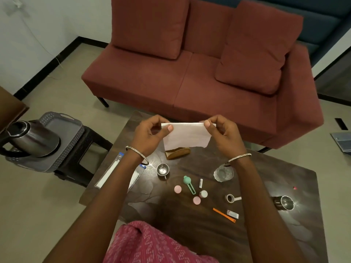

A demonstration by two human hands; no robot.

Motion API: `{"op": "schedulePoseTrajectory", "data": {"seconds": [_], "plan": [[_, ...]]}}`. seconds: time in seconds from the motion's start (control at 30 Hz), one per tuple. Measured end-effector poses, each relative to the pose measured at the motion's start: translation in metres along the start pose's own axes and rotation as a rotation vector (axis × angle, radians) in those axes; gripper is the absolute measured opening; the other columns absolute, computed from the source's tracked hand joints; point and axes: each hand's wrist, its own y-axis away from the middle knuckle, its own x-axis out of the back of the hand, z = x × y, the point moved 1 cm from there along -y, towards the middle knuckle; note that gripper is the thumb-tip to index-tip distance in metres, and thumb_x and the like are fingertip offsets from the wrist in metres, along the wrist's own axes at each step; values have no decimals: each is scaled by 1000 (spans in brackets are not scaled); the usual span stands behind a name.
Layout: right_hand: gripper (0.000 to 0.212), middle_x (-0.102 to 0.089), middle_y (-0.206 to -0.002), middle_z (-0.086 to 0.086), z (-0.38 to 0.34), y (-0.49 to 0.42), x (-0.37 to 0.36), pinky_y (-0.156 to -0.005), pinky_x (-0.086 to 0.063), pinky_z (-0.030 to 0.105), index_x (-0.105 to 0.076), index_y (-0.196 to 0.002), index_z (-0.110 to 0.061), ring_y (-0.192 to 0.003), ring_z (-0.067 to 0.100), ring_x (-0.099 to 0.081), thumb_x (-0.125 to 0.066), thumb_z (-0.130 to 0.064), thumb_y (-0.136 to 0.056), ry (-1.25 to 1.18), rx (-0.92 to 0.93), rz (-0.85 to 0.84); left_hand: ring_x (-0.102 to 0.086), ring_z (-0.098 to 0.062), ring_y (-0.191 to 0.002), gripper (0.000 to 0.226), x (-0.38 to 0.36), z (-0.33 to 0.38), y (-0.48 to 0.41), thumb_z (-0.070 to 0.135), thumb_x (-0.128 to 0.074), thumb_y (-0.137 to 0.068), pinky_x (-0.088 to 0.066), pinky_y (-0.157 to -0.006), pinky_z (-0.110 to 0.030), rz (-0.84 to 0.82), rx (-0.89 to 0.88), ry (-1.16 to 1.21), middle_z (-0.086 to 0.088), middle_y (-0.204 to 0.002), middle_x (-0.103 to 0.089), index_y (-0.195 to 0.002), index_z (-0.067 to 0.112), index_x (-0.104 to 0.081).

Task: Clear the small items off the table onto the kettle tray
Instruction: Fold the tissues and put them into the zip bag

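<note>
Left hand [150, 134] and right hand [223, 132] are pinching the white tissue's [187, 135] top corners, holding it above the table's [209, 234] far edge.

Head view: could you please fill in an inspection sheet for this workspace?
Surface: dark table, small items scattered on it.
Job's things: grey tray on a stool, kettle on it; steel cups, glass, pink caps, orange stick on the table.
Clutter: wrapped packets at the table's left edge; wooden holder.
Hands: left hand and right hand pinch a white napkin by its top corners.
Cables: thin wire down the left wall.
Surroundings: red sofa behind the table.
</note>
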Motion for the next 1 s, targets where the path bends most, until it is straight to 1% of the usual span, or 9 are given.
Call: {"op": "schedulePoseTrajectory", "data": {"seconds": [0.07, 0.13, 0.23, 0.3, 0.37, 0.5, 0.63, 0.77, 1.0], "plan": [[14, -65, -78, -15, 4, -2, -1, -64, -45, 17, -62, -86, -23, -70, 4, -58, -58, -30, -97, -237, -49, -45, -58, -21, -75, 4, -3, 7, 0, 14, -68, -88, -48, -69, -38, 4, 8, 84, -19, -84, -66, -86, 14, -65], [14, -69, -83, -7, 10, -1, -5, -62, -50, 21, -62, -96, -21, -73, 9, -64, -65, -34, -91, -438, -156, -107, -56, -16, -69, 6, -7, 13, 0, 12, -67, -88, -46, -63, -30, 46, 30, 160, -12, -75, -64, -84, 15, -64], [47, -75, -103, 7, 24, 4, -12, -73, -60, 36, -61, -116, -13, -91, 22, -73, -79, -29, -76, -419, -238, -255, -53, -19, -68, 6, -11, 19, 2, 13, -68, -88, -43, -61, -26, 67, 71, 253, -10, -74, -61, -84, 11, -64], [55, -74, -109, 10, 32, 7, -16, -82, -59, 47, -63, -120, -13, -99, 27, -72, -84, -23, -71, -420, -278, -324, -54, -21, -70, 6, -9, 21, 1, 14, -69, -87, -44, -63, -28, 68, 88, 293, -14, -77, -62, -85, 10, -64], [56, -74, -110, 10, 37, 10, -18, -84, -59, 46, -65, -120, -13, -102, 27, -71, -85, -21, -68, -491, -344, -347, -51, -24, -73, 7, -4, 21, -2, 16, -70, -87, -43, -64, -32, 82, 101, 316, -17, -80, -60, -86, 11, -66], [37, -75, -102, 10, 44, 22, -18, -72, -58, 28, -73, -102, -7, -90, 20, -72, -83, -21, -70, -611, -418, -316, -60, -19, -71, 4, 6, 20, -9, 20, -72, -84, -51, -59, -28, 143, 144, 315, -11, -79, -65, -84, 20, -69], [17, -76, -98, 10, 45, 27, -20, -68, -59, 27, -77, -91, -9, -86, 24, -75, -79, -16, -76, -780, -417, -323, -64, -16, -72, 4, 12, 8, -15, 16, -72, -84, -56, -60, -31, 204, 227, 298, -6, -78, -68, -82, 17, -70], [23, -76, -94, 8, 46, 23, -22, -65, -59, 28, -70, -97, -13, -84, 21, -74, -78, -22, -78, -728, -474, -151, -68, -19, -71, 4, 14, -4, -19, 14, -71, -85, -56, -57, -26, 269, 335, 338, -7, -79, -71, -83, 11, -71], [28, -76, -95, 9, 49, 18, -16, -70, -61, 31, -63, -113, -14, -84, 19, -72, -70, -8, -86, -662, -427, 23, -70, -14, -65, 9, 16, -19, -26, 14, -65, -90, -59, -61, -25, 221, 434, 440, -4, -78, -74, -89, 9, -72]]}}
